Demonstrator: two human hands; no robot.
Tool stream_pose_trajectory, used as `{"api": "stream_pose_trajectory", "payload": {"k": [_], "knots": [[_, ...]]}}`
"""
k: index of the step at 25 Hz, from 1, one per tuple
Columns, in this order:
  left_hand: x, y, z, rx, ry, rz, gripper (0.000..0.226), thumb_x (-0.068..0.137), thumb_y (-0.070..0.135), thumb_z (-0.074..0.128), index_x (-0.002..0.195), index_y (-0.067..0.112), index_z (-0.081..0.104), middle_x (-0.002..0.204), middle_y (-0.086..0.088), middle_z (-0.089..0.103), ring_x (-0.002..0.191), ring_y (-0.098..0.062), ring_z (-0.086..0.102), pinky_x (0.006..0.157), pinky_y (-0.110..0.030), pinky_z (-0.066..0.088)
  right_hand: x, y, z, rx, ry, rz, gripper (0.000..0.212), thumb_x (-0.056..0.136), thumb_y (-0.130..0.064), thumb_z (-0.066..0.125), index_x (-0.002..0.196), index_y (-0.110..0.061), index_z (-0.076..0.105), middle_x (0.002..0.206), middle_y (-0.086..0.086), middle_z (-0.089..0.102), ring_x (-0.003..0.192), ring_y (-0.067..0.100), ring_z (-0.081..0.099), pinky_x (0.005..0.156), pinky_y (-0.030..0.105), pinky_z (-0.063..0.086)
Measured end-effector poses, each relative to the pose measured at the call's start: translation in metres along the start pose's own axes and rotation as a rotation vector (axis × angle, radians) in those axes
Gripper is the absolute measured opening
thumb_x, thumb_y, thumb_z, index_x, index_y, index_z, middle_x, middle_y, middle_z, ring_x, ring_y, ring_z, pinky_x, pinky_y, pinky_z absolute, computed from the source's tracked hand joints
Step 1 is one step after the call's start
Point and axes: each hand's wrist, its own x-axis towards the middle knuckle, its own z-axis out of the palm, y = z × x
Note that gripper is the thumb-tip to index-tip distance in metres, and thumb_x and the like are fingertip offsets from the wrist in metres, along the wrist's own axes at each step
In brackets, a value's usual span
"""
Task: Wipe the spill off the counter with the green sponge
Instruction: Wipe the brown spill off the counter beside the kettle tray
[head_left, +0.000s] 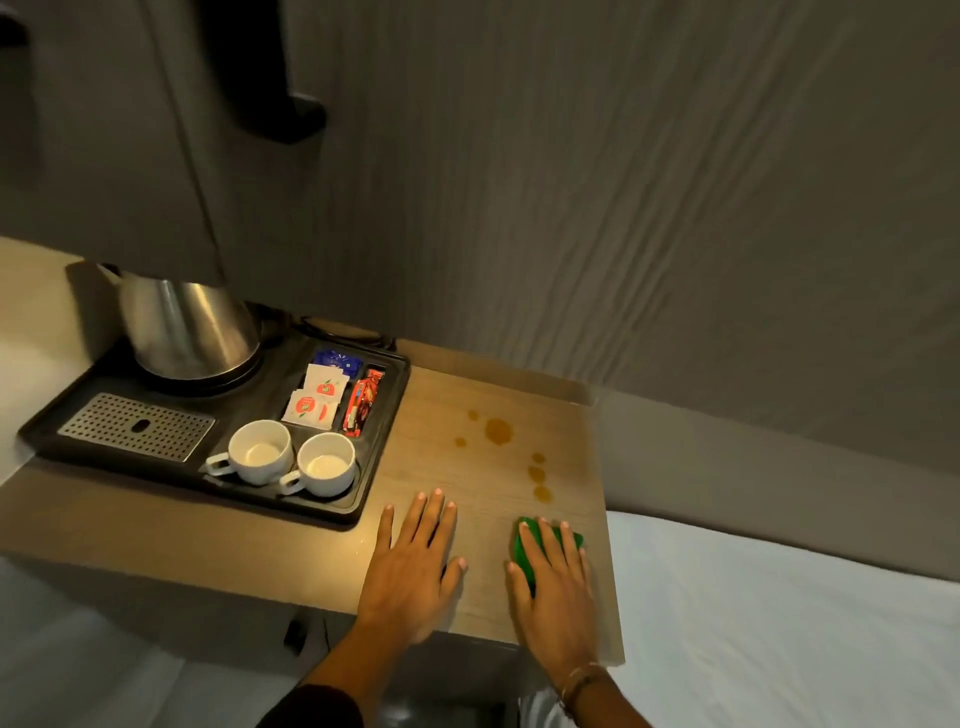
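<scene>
Head view, looking down on a wooden counter (311, 525) against a grey textured wall.

Right hand (553, 587) laid flat on the green sponge (524, 548), fingers spread and resting over its top rather than curled round it; sponge pressed onto the counter near the front right corner, green showing past the fingertips and beside the thumb. Thin bracelet (579, 680) on that wrist.

Left hand (413, 566) flat on bare wood just left of the sponge hand, palm down, fingers apart, gripping nothing.

Spill (498, 431) seen as amber-brown drops in two groups: a large blot with small spots beside it further back, then a short line of three drops (537, 475) closer in, the nearest lying just beyond the sponge and apart from it. All drops unwiped.

To the left, a black tray (384, 441) on the counter, well clear of the drops. On it: a steel kettle (187, 325) on its base at the back, a perforated metal drip grid (137, 426) at the left, two white cups (291, 460) side by side at the front, both upright, and compartments with sachets (314, 400) at the right, white, blue and red.

White bedding (779, 597) right of the counter's edge.
</scene>
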Motion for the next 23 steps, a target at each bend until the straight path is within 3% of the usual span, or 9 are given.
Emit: {"api": "stream_pose_trajectory", "payload": {"k": [4,8,13,18,23], "knots": [[-0.002,0.001,0.001,-0.049,0.032,-0.034,0.071,0.105,0.058,0.026,0.164,0.019,0.016,0.174,-0.008,0.013,0.158,-0.028,0.002,0.12,-0.062,-0.002,0.005,0.045,-0.011,-0.013,-0.043,-0.175,0.053,0.102,-0.051,0.024,0.154,-0.045,0.013,0.165,-0.015,0.009,0.153,0.014,-0.004,0.123,0.052,0.015],[-0.001,0.001,0.002,-0.054,0.044,-0.037,0.07,0.107,0.059,0.021,0.165,0.022,0.006,0.175,-0.005,0.0,0.158,-0.026,-0.01,0.124,-0.064,-0.003,0.08,0.053,-0.013,0.04,0.072,-0.095,0.051,0.103,-0.042,0.034,0.153,-0.034,0.029,0.162,-0.001,0.035,0.152,0.026,0.018,0.12,0.055,0.022],[-0.001,0.001,0.006,-0.076,0.095,-0.048,0.07,0.106,0.058,0.019,0.165,0.022,0.006,0.175,-0.004,-0.001,0.158,-0.024,-0.011,0.125,-0.063,-0.003,0.061,0.059,-0.008,-0.003,0.001,-0.337,0.05,0.106,-0.035,0.039,0.155,-0.033,0.031,0.164,-0.008,0.027,0.153,0.015,0.01,0.122,0.051,0.019],[0.0,0.001,0.006,-0.076,0.092,-0.054,0.07,0.106,0.058,0.018,0.165,0.023,0.004,0.175,-0.004,-0.003,0.157,-0.023,-0.013,0.124,-0.063,-0.006,0.137,0.062,-0.015,0.048,0.058,-0.122,0.054,0.102,-0.039,0.034,0.153,-0.024,0.035,0.161,0.005,0.037,0.152,0.027,0.015,0.119,0.057,0.024],[-0.001,0.001,0.008,-0.078,0.105,-0.057,0.07,0.107,0.058,0.022,0.165,0.022,0.006,0.175,-0.004,-0.002,0.158,-0.023,-0.012,0.124,-0.062,-0.007,0.11,0.075,-0.017,0.004,-0.021,-0.427,0.05,0.107,-0.031,0.042,0.155,-0.027,0.032,0.163,-0.005,0.029,0.153,0.016,0.009,0.122,0.046,0.016]]}}
